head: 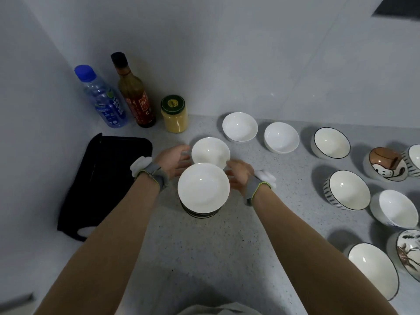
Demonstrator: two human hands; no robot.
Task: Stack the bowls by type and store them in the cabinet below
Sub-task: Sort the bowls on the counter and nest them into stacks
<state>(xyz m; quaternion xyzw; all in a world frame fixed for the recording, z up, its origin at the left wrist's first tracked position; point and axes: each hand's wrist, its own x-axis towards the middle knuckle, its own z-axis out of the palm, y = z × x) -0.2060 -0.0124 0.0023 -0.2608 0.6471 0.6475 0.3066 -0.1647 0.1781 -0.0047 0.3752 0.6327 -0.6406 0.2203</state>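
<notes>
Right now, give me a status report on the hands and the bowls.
Left hand and right hand open, flanking a plain white bowl. Started stack just in front. Other bowls loose on the counter. Nothing blocking.

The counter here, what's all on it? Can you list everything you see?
Plain white bowls: three loose, back middle; one sits between the hands.
Stack of bowls: one, white on top, dark-striped below, centre.
Dark-rimmed and striped bowls: about four, white inside, right side.
Brown cartoon bowl: one, tipped, far right.
Painted bowl: one, right edge.
Water bottle: one, clear, blue cap, back left.
Sauce bottle: one, brown, beside it.
Jar: one, yellow, green lid.
Tray: one, black, left.
Left hand: open, beside the bowl.
Right hand: open, blurred.
</notes>
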